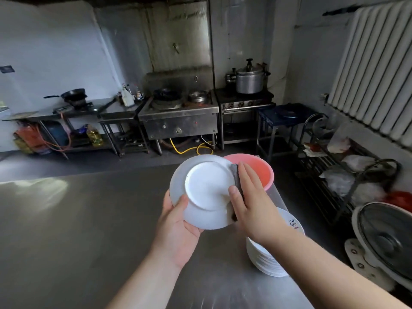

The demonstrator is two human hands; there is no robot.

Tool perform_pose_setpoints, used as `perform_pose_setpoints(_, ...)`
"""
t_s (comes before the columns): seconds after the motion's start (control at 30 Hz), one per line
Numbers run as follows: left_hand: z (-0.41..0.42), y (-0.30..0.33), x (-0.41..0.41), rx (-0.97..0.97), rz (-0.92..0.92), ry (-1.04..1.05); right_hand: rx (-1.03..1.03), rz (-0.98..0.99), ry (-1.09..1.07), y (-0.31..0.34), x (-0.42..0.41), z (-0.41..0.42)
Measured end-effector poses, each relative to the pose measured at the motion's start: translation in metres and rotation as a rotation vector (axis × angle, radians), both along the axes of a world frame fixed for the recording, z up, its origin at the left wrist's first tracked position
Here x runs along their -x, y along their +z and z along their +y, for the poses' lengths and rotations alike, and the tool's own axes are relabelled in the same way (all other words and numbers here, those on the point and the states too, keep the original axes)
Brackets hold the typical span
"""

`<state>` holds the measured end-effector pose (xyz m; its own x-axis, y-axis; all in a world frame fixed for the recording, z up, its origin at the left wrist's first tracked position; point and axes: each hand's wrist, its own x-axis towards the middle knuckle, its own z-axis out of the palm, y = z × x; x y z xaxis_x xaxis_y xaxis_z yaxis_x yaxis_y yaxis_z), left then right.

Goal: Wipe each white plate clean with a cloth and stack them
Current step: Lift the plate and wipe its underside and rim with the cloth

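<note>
My left hand grips a white plate by its lower left rim and holds it tilted above the steel table, underside facing me. My right hand presses a grey cloth flat against the plate's right edge; most of the cloth is hidden under the palm. Below my right wrist a stack of white plates stands on the table near its right edge. The top plate of that stack shows a small red and dark mark.
A pink plastic basin sits at the far right corner of the steel table. A fan and a wire rack with bags stand to the right. Stoves and counters line the far wall.
</note>
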<state>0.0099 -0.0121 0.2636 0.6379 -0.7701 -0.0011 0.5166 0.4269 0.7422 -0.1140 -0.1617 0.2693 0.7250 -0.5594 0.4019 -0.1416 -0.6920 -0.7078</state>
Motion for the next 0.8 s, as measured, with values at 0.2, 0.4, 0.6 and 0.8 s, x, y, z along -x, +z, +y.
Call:
perform_pose_setpoints(0.2,-0.005,-0.004,0.019,-0.032,-0.017,-0.043,-0.238,-0.218,-0.198,-0.038,0.011,0.033)
perform_pose_setpoints(0.4,0.013,0.004,0.003,-0.239,-0.052,-0.168,-0.301,-0.019,-0.012,0.012,0.019,-0.034)
perform_pose_setpoints(0.6,0.013,-0.011,0.017,-0.148,-0.001,-0.026,-0.012,-0.068,0.017,-0.034,0.036,0.021)
perform_pose_setpoints(0.8,0.006,-0.015,0.033,-0.067,-0.001,-0.004,0.066,-0.007,-0.068,-0.027,0.032,0.006)
